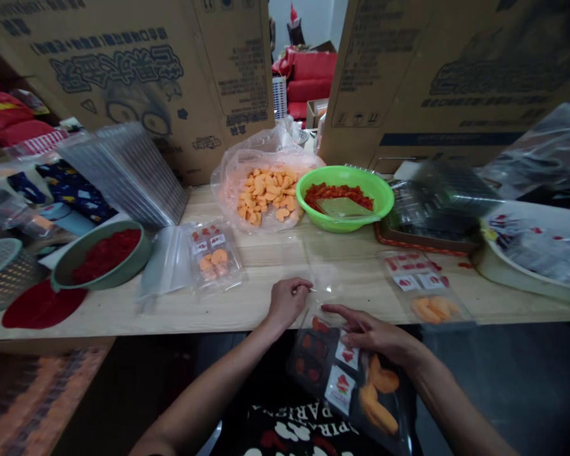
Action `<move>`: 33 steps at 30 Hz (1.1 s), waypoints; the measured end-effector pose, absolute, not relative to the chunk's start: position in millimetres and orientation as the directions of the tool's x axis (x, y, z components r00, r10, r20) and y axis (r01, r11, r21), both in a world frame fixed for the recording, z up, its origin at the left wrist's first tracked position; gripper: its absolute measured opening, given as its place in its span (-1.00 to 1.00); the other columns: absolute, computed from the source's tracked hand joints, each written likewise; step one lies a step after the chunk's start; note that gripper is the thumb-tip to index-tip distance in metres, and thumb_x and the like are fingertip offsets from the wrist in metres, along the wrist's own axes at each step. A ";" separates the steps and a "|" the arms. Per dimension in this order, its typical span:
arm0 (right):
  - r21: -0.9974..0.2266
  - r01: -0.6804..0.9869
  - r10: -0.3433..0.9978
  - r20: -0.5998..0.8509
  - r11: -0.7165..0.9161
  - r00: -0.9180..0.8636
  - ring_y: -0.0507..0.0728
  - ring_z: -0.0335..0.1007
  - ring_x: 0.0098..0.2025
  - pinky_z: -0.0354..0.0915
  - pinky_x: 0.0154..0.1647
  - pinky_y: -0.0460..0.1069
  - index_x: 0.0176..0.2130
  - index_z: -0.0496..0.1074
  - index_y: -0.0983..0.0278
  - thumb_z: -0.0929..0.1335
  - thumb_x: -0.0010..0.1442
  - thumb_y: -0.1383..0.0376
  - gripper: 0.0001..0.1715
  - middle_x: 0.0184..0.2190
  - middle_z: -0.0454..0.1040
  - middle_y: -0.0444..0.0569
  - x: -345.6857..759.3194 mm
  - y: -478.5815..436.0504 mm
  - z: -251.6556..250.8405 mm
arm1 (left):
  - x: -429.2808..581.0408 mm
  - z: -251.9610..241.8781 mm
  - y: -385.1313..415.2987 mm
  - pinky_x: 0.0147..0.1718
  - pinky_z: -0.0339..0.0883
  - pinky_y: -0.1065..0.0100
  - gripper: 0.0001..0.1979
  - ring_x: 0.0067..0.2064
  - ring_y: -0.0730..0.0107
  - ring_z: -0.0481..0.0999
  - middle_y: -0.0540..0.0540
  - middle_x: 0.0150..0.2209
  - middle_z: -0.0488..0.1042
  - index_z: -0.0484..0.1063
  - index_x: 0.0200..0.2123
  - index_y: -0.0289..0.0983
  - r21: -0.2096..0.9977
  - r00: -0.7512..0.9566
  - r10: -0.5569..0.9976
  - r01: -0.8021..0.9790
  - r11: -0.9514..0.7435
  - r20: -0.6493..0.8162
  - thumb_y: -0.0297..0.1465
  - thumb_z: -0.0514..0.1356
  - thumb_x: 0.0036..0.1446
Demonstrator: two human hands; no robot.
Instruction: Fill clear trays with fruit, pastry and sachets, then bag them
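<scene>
My left hand (289, 301) rests at the table's front edge, fingers pinched on the mouth of a clear plastic bag (323, 286). My right hand (368, 330) lies on a clear plastic tray (349, 380) held below the table edge, fingers closed over its top end. The tray holds orange heart-shaped pieces, small red pieces and white sachets with red print. The tray's upper end sits at the bag's opening.
On the wooden table (266, 304): a packed tray in a bag (213, 256), another packed tray (425, 288), a green bowl of red bits (344, 196), a bag of orange pieces (266, 193), a grey-green bowl (102, 256), stacked empty trays (128, 171). Cardboard boxes stand behind.
</scene>
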State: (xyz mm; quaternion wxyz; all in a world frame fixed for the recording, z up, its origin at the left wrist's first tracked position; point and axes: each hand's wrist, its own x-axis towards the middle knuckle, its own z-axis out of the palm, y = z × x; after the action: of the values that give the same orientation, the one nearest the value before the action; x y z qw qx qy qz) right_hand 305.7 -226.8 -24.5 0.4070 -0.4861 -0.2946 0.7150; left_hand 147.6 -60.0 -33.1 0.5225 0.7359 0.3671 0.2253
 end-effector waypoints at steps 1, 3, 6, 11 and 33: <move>-0.809 -0.297 0.862 -0.476 -0.508 -0.178 0.02 0.34 -0.39 0.22 -0.40 -0.13 0.42 0.01 0.26 0.54 0.02 0.07 0.19 -0.32 0.47 -0.09 306.9 -227.4 -26.4 | 146.1 -35.9 -60.3 -0.26 0.42 0.41 -0.75 -0.28 0.38 0.60 -0.03 -0.33 0.63 0.57 -0.26 -0.28 0.929 0.628 0.778 0.293 -0.228 -0.007 -0.54 0.09 0.11; -0.799 -0.293 0.850 -0.513 -0.525 -0.122 0.02 0.34 -0.44 0.22 -0.46 -0.14 0.43 -0.01 0.24 0.54 0.00 0.09 0.20 -0.37 0.47 -0.12 309.5 -228.7 -27.9 | 141.1 -43.5 -59.6 -0.27 0.45 0.41 -0.77 -0.22 0.37 0.62 -0.08 -0.25 0.63 0.52 -0.22 -0.28 0.903 0.660 0.737 0.214 -0.372 0.147 -0.55 0.08 0.16; -0.773 -0.325 0.826 -0.561 -0.545 -0.052 0.00 0.34 -0.48 0.20 -0.54 -0.16 0.41 0.06 0.19 0.53 -0.01 0.14 0.13 -0.35 0.50 -0.12 311.2 -228.6 -22.7 | 131.1 -56.4 -54.6 -0.13 0.51 0.32 -0.79 -0.01 0.30 0.59 -0.21 -0.03 0.58 0.49 -0.30 -0.28 0.752 0.726 0.520 0.007 -0.659 0.449 -0.52 0.05 0.27; -0.750 -0.367 0.793 -0.607 -0.551 0.051 -0.04 0.29 -0.57 0.24 -0.58 -0.16 0.36 0.19 0.17 0.54 -0.05 0.18 0.06 -0.42 0.50 -0.16 307.6 -225.5 -10.3 | 121.3 -67.3 -41.2 -0.04 0.54 0.27 -0.71 0.09 0.26 0.55 -0.27 0.10 0.51 0.54 -0.10 -0.27 0.496 0.746 0.266 -0.099 -0.863 0.611 -0.55 0.03 0.31; -0.770 -0.414 0.742 -0.613 -0.485 0.271 -0.08 0.24 -0.63 0.19 -0.65 -0.21 0.02 0.29 0.26 0.53 -0.11 0.19 -0.27 -0.52 0.40 -0.25 322.2 -218.1 -12.1 | 102.1 -50.0 -39.1 0.29 0.22 -0.01 -0.29 0.44 0.14 -0.04 -0.30 0.36 0.18 -0.16 0.45 -0.22 0.397 0.911 -0.010 -0.190 -0.898 0.413 -0.62 -0.02 0.30</move>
State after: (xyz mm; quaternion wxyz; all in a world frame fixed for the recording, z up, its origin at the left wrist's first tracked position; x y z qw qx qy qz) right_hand 322.2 -218.1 -12.1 0.4903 -0.6285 -0.1304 0.5896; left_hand 102.1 -39.1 -50.0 0.2199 0.9524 -0.0526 0.2044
